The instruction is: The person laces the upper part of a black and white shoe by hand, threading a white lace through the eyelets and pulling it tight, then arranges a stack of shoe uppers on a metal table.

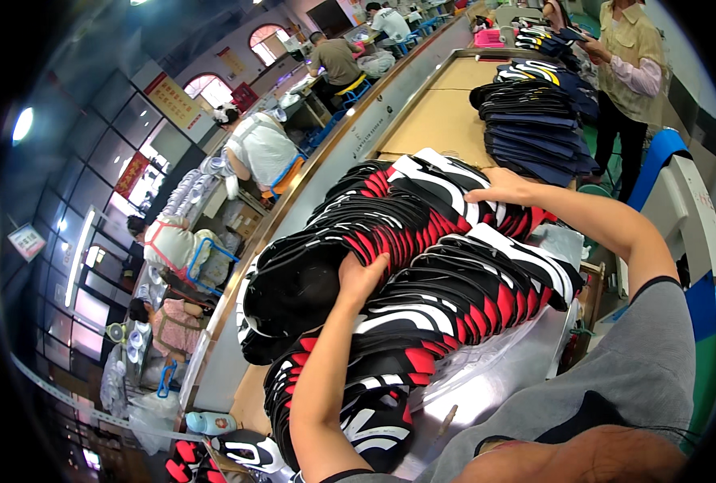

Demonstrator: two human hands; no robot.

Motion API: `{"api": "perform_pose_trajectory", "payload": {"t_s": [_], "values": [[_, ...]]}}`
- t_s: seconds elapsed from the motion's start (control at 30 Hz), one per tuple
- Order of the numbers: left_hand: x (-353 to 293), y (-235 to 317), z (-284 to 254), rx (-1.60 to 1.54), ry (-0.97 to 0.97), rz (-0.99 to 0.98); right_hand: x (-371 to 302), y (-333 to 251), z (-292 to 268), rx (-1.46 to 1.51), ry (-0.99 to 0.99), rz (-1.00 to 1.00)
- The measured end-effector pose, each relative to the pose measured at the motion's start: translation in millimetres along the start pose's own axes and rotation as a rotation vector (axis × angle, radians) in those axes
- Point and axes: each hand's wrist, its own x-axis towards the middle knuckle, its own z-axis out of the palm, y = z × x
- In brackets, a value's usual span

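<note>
A long row of black, white and red shoe uppers [378,216], nested against one another, leans across the bench in front of me. My left hand [361,278] grips its near end, the thumb outside and the fingers tucked among the pieces. At the far end my right hand [499,187] clasps the row, thumb on the white and black upper, other fingers partly hidden. Closer to my body lies a second row of similar uppers [446,310], beneath my left forearm and touched by neither hand.
Stacked dark blue shoe pieces [535,133] stand farther along the bench [434,92]. A person [627,72] stands at far right beside them. Clear plastic [462,366] lies near me. A light blue bottle [210,423] is at lower left; several people sit working beyond the bench.
</note>
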Motion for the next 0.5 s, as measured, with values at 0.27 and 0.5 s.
{"api": "perform_pose_trajectory", "payload": {"t_s": [0.27,0.5], "values": [[-30,61,-57,0.026,0.239,0.354,6,-95,-53,-0.005,0.082,-0.253],[27,54,-138,0.044,0.437,0.337,144,-170,-54,-0.035,0.228,-0.599]]}}
